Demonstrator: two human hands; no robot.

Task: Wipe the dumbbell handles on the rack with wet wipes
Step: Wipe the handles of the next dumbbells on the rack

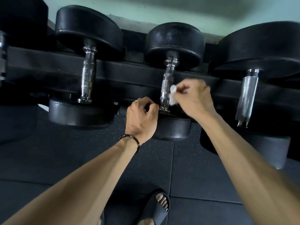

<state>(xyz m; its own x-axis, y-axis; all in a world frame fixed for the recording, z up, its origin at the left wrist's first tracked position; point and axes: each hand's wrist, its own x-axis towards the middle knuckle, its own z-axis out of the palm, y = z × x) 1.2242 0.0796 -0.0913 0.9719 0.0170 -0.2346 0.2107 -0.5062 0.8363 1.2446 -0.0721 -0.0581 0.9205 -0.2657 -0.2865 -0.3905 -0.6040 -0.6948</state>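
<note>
Centre frame: my right hand (pixel 194 99) pinches the wet wipe (pixel 172 95) against the middle handle (pixel 167 88); left hand (pixel 142 116) curled, empty. Best wrapped fully round.

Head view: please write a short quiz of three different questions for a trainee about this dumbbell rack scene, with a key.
1. True or false: the right hand pinches a white wet wipe against the middle dumbbell handle.
2. Which wrist wears the beaded bracelet?
3. The left hand is: A) holding a wipe B) curled, holding nothing visible C) lifting a dumbbell.

Key: 1 true; 2 left; 3 B.
</note>
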